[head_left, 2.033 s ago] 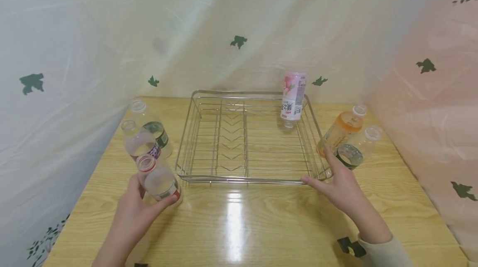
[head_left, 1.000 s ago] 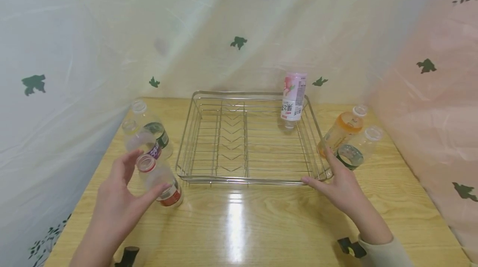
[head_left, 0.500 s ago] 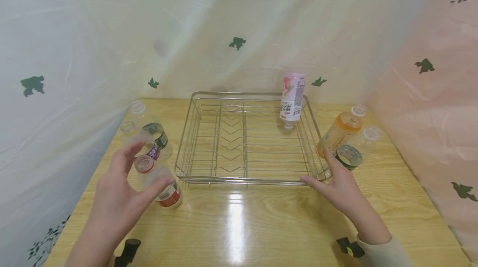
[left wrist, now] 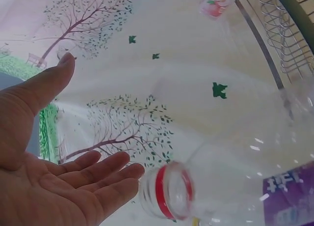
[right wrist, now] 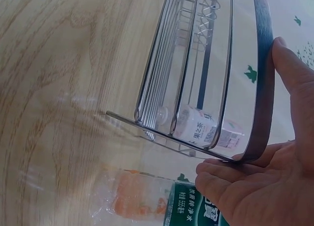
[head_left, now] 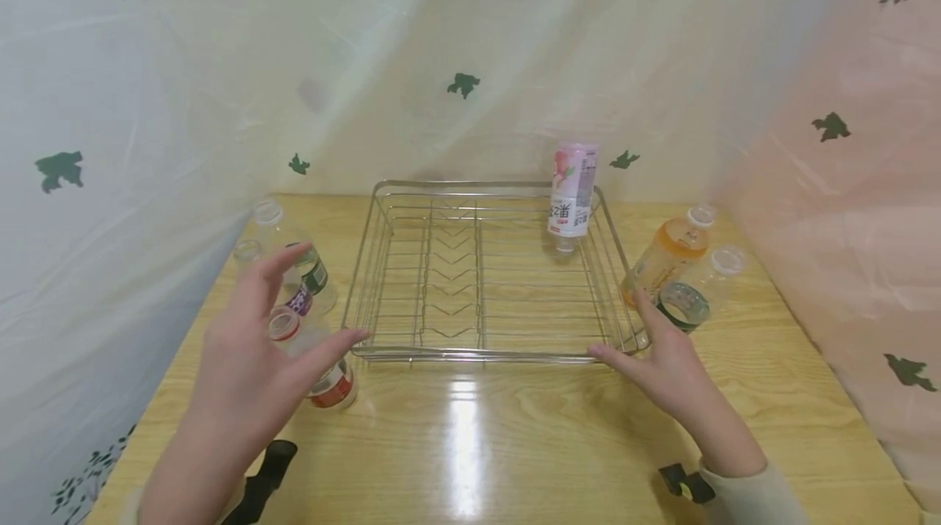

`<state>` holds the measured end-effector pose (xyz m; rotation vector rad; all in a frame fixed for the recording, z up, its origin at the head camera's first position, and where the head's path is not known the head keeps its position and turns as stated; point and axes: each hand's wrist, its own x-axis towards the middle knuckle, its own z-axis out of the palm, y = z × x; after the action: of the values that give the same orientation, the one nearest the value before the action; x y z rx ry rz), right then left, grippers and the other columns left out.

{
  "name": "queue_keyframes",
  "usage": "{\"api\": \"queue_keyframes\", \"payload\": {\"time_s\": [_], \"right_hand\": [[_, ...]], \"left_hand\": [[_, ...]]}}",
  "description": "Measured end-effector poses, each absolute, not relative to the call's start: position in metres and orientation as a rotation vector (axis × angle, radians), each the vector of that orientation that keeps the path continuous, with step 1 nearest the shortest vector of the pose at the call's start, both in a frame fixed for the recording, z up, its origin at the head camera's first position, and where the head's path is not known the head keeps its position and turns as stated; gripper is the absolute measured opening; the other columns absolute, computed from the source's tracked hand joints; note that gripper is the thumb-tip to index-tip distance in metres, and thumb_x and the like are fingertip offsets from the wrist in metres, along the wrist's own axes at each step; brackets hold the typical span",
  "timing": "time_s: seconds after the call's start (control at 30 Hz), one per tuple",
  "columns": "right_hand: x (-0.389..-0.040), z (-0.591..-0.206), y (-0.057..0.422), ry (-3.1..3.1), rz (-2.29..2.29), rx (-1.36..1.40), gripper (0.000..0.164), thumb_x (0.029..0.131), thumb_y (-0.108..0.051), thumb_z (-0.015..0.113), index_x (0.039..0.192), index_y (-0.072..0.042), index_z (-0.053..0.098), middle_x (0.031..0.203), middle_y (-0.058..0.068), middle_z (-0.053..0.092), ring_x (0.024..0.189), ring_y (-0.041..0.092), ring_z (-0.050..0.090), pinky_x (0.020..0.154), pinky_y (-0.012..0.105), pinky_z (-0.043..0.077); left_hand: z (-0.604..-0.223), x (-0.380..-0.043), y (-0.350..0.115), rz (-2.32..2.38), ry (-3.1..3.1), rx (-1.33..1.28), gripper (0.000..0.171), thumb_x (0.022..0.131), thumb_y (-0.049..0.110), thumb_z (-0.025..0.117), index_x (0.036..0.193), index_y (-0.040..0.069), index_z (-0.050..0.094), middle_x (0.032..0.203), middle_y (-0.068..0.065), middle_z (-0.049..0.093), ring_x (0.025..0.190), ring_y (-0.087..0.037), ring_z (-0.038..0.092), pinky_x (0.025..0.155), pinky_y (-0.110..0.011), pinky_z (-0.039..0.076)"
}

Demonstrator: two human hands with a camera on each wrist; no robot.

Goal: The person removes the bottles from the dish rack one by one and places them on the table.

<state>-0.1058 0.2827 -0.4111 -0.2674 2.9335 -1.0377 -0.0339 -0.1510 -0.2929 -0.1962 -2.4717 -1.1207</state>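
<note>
My left hand (head_left: 253, 353) hovers with thumb and fingers spread, partly covering a clear plastic bottle with a red-and-white label (head_left: 334, 390). In the left wrist view, the fingertips lie close to a red-ringed bottle neck (left wrist: 174, 189); whether they touch is unclear. Behind it stand a purple-labelled bottle (head_left: 300, 298), partly hidden, and a green-labelled bottle (head_left: 314, 273). My right hand (head_left: 672, 362) holds the front right corner of a wire dish rack (head_left: 470, 357), thumb on the front rim, fingers along the outer side. A pink-and-white bottle (head_left: 573, 190) leans upside down in the rack's back right corner.
Right of the rack stand an orange bottle (head_left: 680, 239) and another clear bottle with a green label (head_left: 684, 304), close to my right fingers. All rest on a wooden table (head_left: 559, 443). Patterned cloth (head_left: 470, 35) hangs behind and along both sides.
My left hand has let go of the red-and-white-labelled bottle, lifted off and spread its fingers. That bottle stays upright in nearly the same place. The right hand and the rack stay put.
</note>
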Motion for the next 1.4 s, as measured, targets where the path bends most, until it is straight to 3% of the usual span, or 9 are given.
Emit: {"api": "queue_keyframes", "payload": {"time_s": [0.1,0.2,0.3,0.4,0.43,0.53,0.77,1.03,1.4], "right_hand": [[-0.106,-0.411,0.283,2.934,-1.037,-0.268,0.118,0.086,-0.057,0.077,0.163,-0.003,0.006,0.161,0.030,0.021,0.141,0.056,0.026,0.108,0.072,0.030],[-0.106,-0.410,0.283,2.929,-1.037,-0.261,0.118,0.085,-0.057,0.077,0.163,-0.004,0.005,0.161,0.029,0.020,0.141,0.056,0.025,0.107,0.072,0.030],[-0.105,-0.410,0.283,2.923,-1.033,-0.252,0.119,0.085,-0.058,0.077,0.163,-0.004,0.004,0.162,0.029,0.019,0.141,0.056,0.024,0.107,0.073,0.030],[-0.105,-0.410,0.282,2.921,-1.031,-0.254,0.119,0.085,-0.058,0.076,0.163,-0.004,0.004,0.162,0.029,0.019,0.141,0.056,0.025,0.107,0.072,0.031],[-0.105,-0.410,0.282,2.921,-1.033,-0.256,0.119,0.085,-0.058,0.076,0.163,-0.005,0.004,0.162,0.029,0.019,0.141,0.056,0.025,0.107,0.072,0.031],[-0.105,-0.410,0.281,2.917,-1.040,-0.254,0.119,0.085,-0.059,0.076,0.163,-0.005,0.004,0.162,0.028,0.018,0.142,0.055,0.024,0.108,0.071,0.031],[-0.106,-0.411,0.283,2.920,-1.043,-0.254,0.118,0.086,-0.058,0.076,0.163,-0.005,0.004,0.162,0.028,0.018,0.143,0.054,0.023,0.108,0.071,0.030],[-0.106,-0.411,0.283,2.924,-1.043,-0.258,0.118,0.086,-0.058,0.076,0.163,-0.003,0.005,0.162,0.028,0.019,0.143,0.054,0.024,0.109,0.070,0.030],[-0.106,-0.412,0.284,2.909,-1.064,-0.263,0.117,0.086,-0.057,0.076,0.163,-0.005,0.006,0.164,0.025,0.016,0.145,0.052,0.021,0.110,0.070,0.029]], "left_hand": [[-0.290,-0.035,-0.145,-1.100,-2.459,-0.213,0.096,0.069,0.016,0.097,0.150,0.011,0.045,0.149,-0.007,0.048,0.136,-0.037,0.046,0.099,-0.058,0.047],[-0.289,-0.036,-0.137,-1.107,-2.462,-0.232,0.095,0.069,0.017,0.097,0.149,0.011,0.046,0.143,-0.010,0.052,0.115,-0.031,0.061,0.093,-0.054,0.051],[-0.290,-0.040,-0.128,-1.104,-2.456,-0.289,0.094,0.070,0.018,0.097,0.148,0.007,0.046,0.141,-0.013,0.055,0.110,-0.031,0.062,0.095,-0.053,0.049],[-0.293,-0.044,-0.120,-1.113,-2.461,-0.330,0.094,0.070,0.019,0.097,0.148,0.005,0.045,0.143,-0.015,0.054,0.121,-0.033,0.059,0.104,-0.056,0.044],[-0.294,-0.045,-0.118,-1.115,-2.468,-0.334,0.094,0.071,0.021,0.097,0.147,0.004,0.045,0.144,-0.014,0.054,0.131,-0.036,0.050,0.106,-0.057,0.042],[-0.297,-0.049,-0.111,-1.154,-2.524,-0.332,0.092,0.074,0.026,0.094,0.148,0.005,0.044,0.148,-0.010,0.051,0.136,-0.033,0.046,0.109,-0.055,0.039],[-0.306,-0.060,-0.096,-1.154,-2.614,-0.319,0.093,0.079,0.043,0.089,0.151,0.007,0.042,0.151,-0.006,0.048,0.136,-0.030,0.047,0.104,-0.052,0.047],[-0.319,-0.077,-0.076,-1.360,-2.570,-0.371,0.095,0.079,0.030,0.091,0.152,0.002,0.039,0.153,-0.011,0.045,0.138,-0.030,0.042,0.114,-0.048,0.036],[-0.320,-0.107,-0.044,-1.488,-2.644,-0.375,0.098,0.080,0.043,0.088,0.155,0.009,0.037,0.153,-0.007,0.046,0.138,-0.024,0.044,0.111,-0.045,0.040]]}}
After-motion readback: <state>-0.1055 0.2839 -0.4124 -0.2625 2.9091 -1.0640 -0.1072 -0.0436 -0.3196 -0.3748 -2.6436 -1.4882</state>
